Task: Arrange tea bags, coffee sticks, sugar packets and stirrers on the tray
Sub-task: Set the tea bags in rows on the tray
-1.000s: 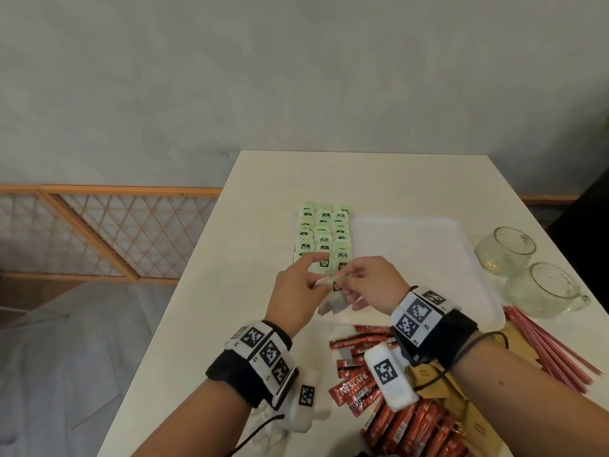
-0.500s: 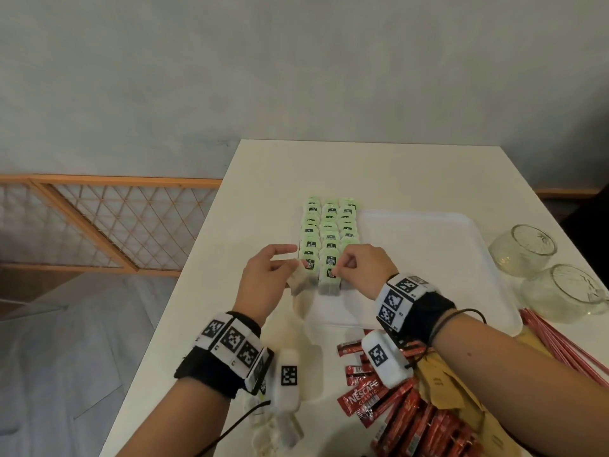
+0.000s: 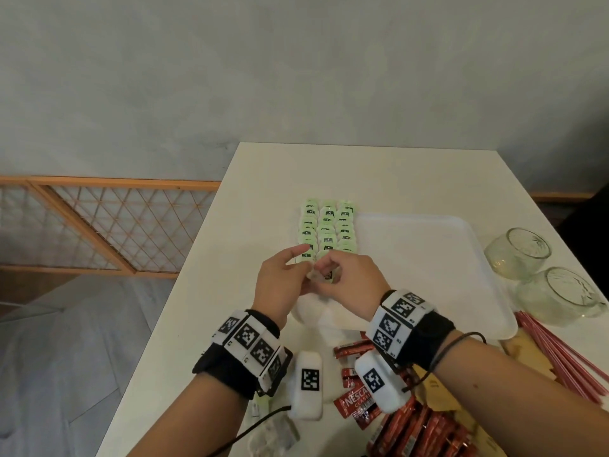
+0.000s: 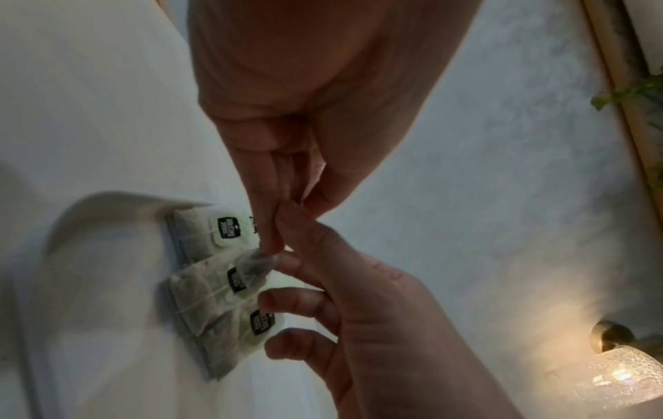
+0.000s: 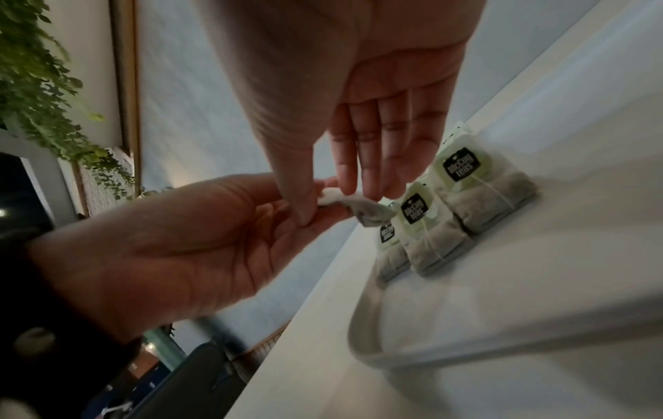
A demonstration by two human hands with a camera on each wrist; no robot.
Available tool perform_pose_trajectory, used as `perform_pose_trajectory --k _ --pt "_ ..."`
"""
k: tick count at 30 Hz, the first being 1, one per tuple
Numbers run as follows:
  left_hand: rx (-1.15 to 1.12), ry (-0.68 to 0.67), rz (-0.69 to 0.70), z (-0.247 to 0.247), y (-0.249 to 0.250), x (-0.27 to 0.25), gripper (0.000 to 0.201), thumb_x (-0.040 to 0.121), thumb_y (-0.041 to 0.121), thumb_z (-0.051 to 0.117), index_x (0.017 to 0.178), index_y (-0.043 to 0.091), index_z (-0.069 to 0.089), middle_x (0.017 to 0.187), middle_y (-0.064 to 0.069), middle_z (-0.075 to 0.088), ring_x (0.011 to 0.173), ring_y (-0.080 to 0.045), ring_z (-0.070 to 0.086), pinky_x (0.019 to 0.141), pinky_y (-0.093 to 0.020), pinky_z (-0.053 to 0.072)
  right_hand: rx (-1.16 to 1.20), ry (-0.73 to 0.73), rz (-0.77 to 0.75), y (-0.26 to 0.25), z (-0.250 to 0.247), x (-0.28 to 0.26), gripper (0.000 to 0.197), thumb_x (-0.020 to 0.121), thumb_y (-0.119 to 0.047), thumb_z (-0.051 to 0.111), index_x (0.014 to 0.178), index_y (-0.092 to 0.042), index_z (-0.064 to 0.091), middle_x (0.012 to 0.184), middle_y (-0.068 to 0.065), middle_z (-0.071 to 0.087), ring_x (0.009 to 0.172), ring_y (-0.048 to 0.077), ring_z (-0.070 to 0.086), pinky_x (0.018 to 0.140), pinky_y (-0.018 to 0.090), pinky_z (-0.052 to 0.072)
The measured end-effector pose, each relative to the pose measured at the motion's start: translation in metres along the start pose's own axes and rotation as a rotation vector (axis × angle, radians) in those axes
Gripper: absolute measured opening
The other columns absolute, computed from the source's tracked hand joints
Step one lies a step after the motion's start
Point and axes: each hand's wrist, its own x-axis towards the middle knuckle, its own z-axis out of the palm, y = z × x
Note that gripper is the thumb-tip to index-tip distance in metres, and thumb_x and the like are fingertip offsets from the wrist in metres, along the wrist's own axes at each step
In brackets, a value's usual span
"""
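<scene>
Green-tagged tea bags lie in three rows along the left side of the white tray. Both hands meet over the near end of these rows. My left hand and right hand pinch one tea bag between their fingertips, just above the last bags in the rows. In the left wrist view the same bag hangs at my left fingertips. Red coffee sticks, brown sugar packets and red stirrers lie on the table near the tray's front edge.
Two glass cups lie on their sides to the right of the tray. A few loose tea bags sit at the table's near left, under my left forearm. The table's left edge drops to the floor beside a wooden lattice rail.
Half a second ago my hands were slightly apart at the near end of the rows. They have come together and now hold one tea bag between them.
</scene>
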Motion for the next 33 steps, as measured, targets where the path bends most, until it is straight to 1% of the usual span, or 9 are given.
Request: perform_pose_trajectory --k 4,7,11,14,18,21,23,28,33 --pt "-0.079 -0.053 -0.091 -0.001 0.007 -0.004 0.028 0.095 0.011 0.057 0.122 0.012 0.065 0.072 -0.006 0.067 0.065 -0.017 0.066 0.077 -0.037 0.061 0.053 0.020 -0.009 0.004 -0.005 0.002 0.014 0.073 -0.038 0.079 0.082 -0.030 0.071 0.079 -0.013 0.070 0.067 -0.008 0.058 0.065 0.013 0.044" --pt "-0.094 -0.131 -0.164 -0.005 0.011 -0.007 0.023 0.098 0.011 0.051 0.118 0.008 0.061 0.096 -0.016 0.072 0.080 -0.024 0.072 0.073 -0.032 0.061 0.029 0.011 -0.007 0.007 -0.006 0.001 0.012 0.075 -0.038 0.076 0.080 -0.028 0.073 0.075 -0.014 0.070 0.070 -0.004 0.061 0.070 0.020 0.051" --pt "-0.096 -0.176 -0.213 -0.006 0.015 -0.005 0.020 0.099 0.019 0.051 0.100 0.002 0.061 0.090 -0.018 0.059 0.076 -0.026 0.066 0.075 -0.035 0.061 0.032 -0.039 0.001 0.006 -0.002 0.000 0.023 0.072 -0.046 0.078 0.082 -0.027 0.072 0.076 -0.013 0.070 0.072 -0.003 0.064 0.069 0.017 0.051" --pt "-0.050 -0.159 -0.222 -0.008 0.016 -0.002 0.018 0.099 0.023 0.053 0.101 0.007 0.063 0.082 -0.009 0.067 0.076 -0.022 0.069 0.080 -0.037 0.060 0.013 -0.021 -0.012 0.005 -0.004 0.003 0.012 0.076 -0.038 0.076 0.075 -0.030 0.068 0.071 -0.014 0.068 0.069 -0.003 0.062 0.068 0.018 0.050" --pt "0.243 -0.222 -0.052 -0.019 0.005 0.004 0.015 0.091 0.018 0.066 0.105 0.015 0.072 0.096 -0.003 0.074 0.090 -0.015 0.068 0.088 -0.031 0.052 0.060 -0.082 -0.028 0.007 -0.010 0.007 0.021 0.086 -0.024 0.069 0.066 -0.030 0.064 0.055 -0.011 0.063 0.051 0.002 0.059 0.059 0.022 0.052" --pt "0.481 -0.218 0.023 -0.026 -0.002 0.009 0.004 0.081 0.022 0.078 0.082 0.018 0.077 0.079 0.001 0.075 0.075 -0.010 0.066 0.077 -0.023 0.048 0.156 -0.142 0.024 0.010 -0.010 0.005 0.012 0.088 -0.023 0.069 0.078 -0.016 0.071 0.062 0.002 0.069 0.054 0.013 0.064 0.058 0.026 0.057" --pt "0.584 -0.179 0.026 -0.029 -0.007 0.012 0.014 0.078 0.024 0.081 0.068 0.024 0.072 0.069 0.005 0.070 0.066 -0.005 0.060 0.066 -0.016 0.044 0.182 -0.158 0.042 0.014 -0.006 0.003 0.006 0.087 -0.022 0.070 0.082 -0.018 0.071 0.069 0.004 0.071 0.060 0.015 0.066 0.056 0.025 0.057" --pt "0.686 -0.139 -0.038 -0.034 -0.016 0.028 0.018 0.074 0.029 0.084 0.072 0.022 0.068 0.083 0.000 0.071 0.083 -0.017 0.065 0.078 -0.028 0.048 0.100 0.001 0.110 0.038 -0.010 0.002 0.006 0.084 -0.025 0.073 0.085 -0.019 0.072 0.075 -0.005 0.068 0.063 0.006 0.061 0.056 0.019 0.051" --pt "0.668 -0.128 0.015 -0.033 -0.018 0.043 0.011 0.078 0.027 0.082 0.076 0.023 0.071 0.078 0.004 0.073 0.076 -0.016 0.070 0.077 -0.030 0.053 -0.013 0.115 0.295 0.064 -0.022 0.008 0.026 0.073 -0.038 0.080 0.083 -0.021 0.064 0.076 -0.001 0.066 0.070 0.017 0.062 0.067 0.033 0.054"
